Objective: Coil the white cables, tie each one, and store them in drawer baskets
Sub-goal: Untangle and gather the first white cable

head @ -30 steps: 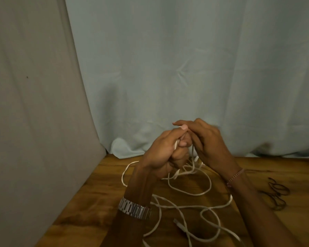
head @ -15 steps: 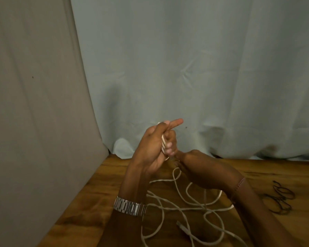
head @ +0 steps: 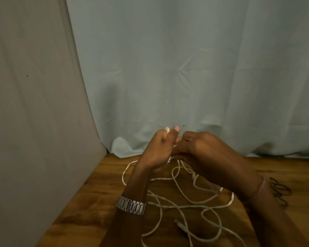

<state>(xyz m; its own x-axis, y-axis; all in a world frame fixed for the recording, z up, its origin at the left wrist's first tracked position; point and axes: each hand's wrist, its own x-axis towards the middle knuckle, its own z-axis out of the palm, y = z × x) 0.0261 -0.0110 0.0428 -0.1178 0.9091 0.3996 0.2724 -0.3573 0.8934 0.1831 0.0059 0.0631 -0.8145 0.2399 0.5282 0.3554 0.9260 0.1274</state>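
Observation:
A long white cable (head: pixel 181 205) lies in loose tangled loops on the wooden table (head: pixel 89 207). My left hand (head: pixel 159 148), raised above the table, grips a few turns of the cable; a white loop shows over its knuckles. My right hand (head: pixel 202 148) is close against the left, fingers curled round the strand that runs down from the coil. A cable plug (head: pixel 179 224) lies on the wood near the front.
Several black hair ties (head: pixel 280 192) lie on the table to the right. A pale blue curtain (head: pixel 185 68) hangs behind the table and a grey cloth wall (head: pixel 34 104) closes the left side.
My right hand rose from low over the table back up against the left hand. The loose loops on the table shifted as the strand was drawn up.

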